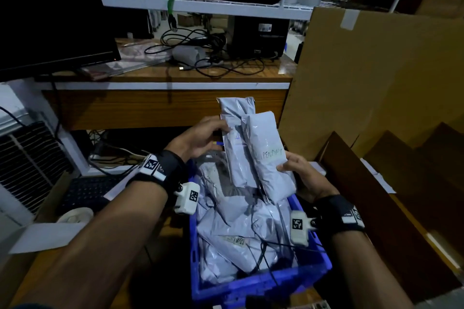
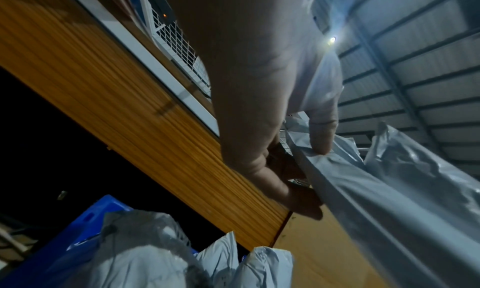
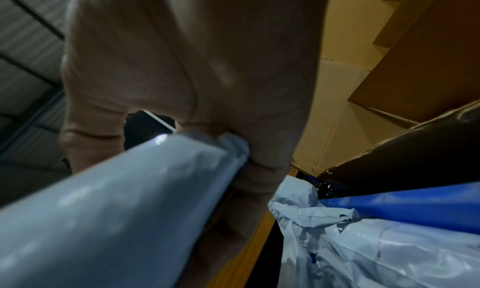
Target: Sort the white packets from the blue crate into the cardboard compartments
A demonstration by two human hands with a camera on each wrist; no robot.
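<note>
Two white packets are held upright above the blue crate (image 1: 258, 286). My left hand (image 1: 200, 138) pinches the taller rear packet (image 1: 234, 118) by its left edge, thumb on its front; in the left wrist view the thumb (image 2: 322, 132) presses that packet (image 2: 389, 200). My right hand (image 1: 298, 173) grips the front packet (image 1: 270, 155), marked "PENDING", at its right edge; the right wrist view shows that packet (image 3: 109, 210) under the palm. Several more white packets (image 1: 238, 228) fill the crate. Cardboard compartments (image 1: 401, 183) stand to the right.
A wooden desk (image 1: 163, 105) with cables, a monitor (image 1: 50, 15) and a black box lies behind the crate. A tall cardboard sheet (image 1: 376, 78) rises at the right. A keyboard (image 1: 85, 190) and a tape roll (image 1: 75, 216) sit at the left.
</note>
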